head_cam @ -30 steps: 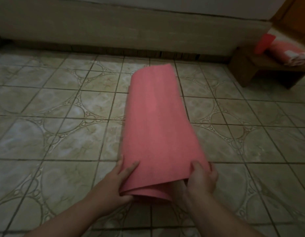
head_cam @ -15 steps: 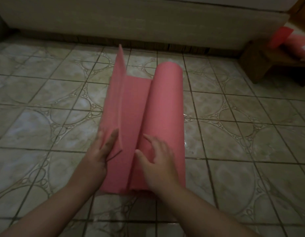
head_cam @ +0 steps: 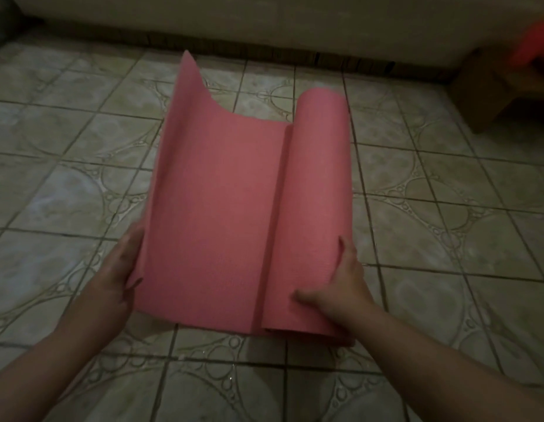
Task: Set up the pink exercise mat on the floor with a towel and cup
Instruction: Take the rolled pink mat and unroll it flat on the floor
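The pink exercise mat (head_cam: 222, 208) lies partly unrolled on the tiled floor (head_cam: 66, 190) in front of me. Its flat part curls up at the left edge; the still-rolled part (head_cam: 319, 184) sits on the right. My left hand (head_cam: 118, 272) holds the mat's loose left edge near the front corner. My right hand (head_cam: 344, 284) rests on the near end of the roll, fingers spread over it. A red shape (head_cam: 535, 38) sits on the stool at the far right, too blurred to tell whether it is the towel or the cup.
A low wooden stool (head_cam: 484, 95) stands at the far right by the wall. A long pale base or ledge (head_cam: 264, 22) runs along the back. Tiled floor spreads out to the left and right of the mat.
The mat has unrolled further: the roll moved right under my right hand, while my left hand pulled the loose edge left. The flat strip between them is much wider.
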`<state>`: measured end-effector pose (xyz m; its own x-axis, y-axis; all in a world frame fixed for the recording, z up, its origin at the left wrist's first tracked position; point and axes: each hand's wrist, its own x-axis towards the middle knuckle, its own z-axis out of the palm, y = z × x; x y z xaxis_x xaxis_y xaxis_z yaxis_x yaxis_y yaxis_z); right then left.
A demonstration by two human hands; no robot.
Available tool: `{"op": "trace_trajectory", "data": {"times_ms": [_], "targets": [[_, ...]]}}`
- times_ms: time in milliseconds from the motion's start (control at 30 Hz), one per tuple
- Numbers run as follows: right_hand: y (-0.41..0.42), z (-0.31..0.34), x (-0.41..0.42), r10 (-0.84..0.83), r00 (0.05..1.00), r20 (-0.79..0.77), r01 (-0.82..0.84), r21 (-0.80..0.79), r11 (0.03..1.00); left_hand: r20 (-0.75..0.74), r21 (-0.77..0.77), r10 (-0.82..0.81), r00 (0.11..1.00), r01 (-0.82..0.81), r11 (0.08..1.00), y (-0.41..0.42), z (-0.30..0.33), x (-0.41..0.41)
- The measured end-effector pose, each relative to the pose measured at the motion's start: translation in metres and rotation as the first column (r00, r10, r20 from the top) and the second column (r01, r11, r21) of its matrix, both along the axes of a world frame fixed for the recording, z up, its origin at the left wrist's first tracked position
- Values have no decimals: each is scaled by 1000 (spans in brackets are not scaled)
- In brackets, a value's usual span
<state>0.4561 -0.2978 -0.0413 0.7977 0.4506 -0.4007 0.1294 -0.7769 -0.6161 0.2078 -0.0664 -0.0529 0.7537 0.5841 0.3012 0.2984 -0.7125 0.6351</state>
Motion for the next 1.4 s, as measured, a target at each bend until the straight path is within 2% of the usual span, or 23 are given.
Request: {"op": "trace_trajectory", "data": {"times_ms": [100, 200, 367, 400, 500, 567, 633, 700, 767, 867, 967, 1100, 1200, 1400], "targets": [[-8, -5, -5, 42, 999, 3, -42, 1, 999, -53, -58, 103, 993, -106, 993, 0, -14, -21], [-16, -9, 2, 47, 998, -29, -47, -2, 999, -113, -56, 308, 945, -316, 947, 1, -19, -29], [-28, -1, 32, 26, 985, -172, -38, -69, 997, -126, -102, 378, 917, -391, 915, 14, 2, -11], [-28, 2, 35, 26, 986, -168, -43, -97, 994, -118, -51, 397, 910, -405, 913, 10, 8, -2], [-22, 10, 40, 67, 993, -93, -77, -113, 991, -231, 336, 375, 898, -288, 897, -9, 18, 31], [-13, 13, 38, 90, 996, 4, -89, -67, 994, -346, 380, 303, 888, -163, 910, -25, 15, 62], [-1, 12, 31, 112, 988, 108, -102, -100, 990, -454, 279, 177, 873, -50, 959, -45, 6, 98], [10, 7, 21, 173, 966, 193, -131, -212, 968, -553, 71, 33, 833, 8, 997, -66, -10, 129], [15, 2, 13, 175, 963, 205, -123, -242, 962, -627, -128, -94, 774, 17, 992, -83, -26, 154], [14, -4, 10, 148, 969, 199, -99, -239, 966, -687, -266, -217, 693, 38, 963, -93, -44, 178], [3, -9, 15, 118, 971, 210, -63, -251, 966, -759, -295, -245, 603, 17, 955, -91, -58, 187], [-7, -8, 36, -37, 979, 200, 85, -237, 968, -844, -245, -218, 490, 11, 970, -97, -69, 180], [-14, -9, 52, -62, 990, 125, 78, -129, 989, -860, -195, -184, 476, 27, 980, -101, -72, 176], [-18, -8, 58, -40, 998, 41, 37, 70, 997, -871, -189, -163, 463, -10, 982, -99, -71, 176]]}}
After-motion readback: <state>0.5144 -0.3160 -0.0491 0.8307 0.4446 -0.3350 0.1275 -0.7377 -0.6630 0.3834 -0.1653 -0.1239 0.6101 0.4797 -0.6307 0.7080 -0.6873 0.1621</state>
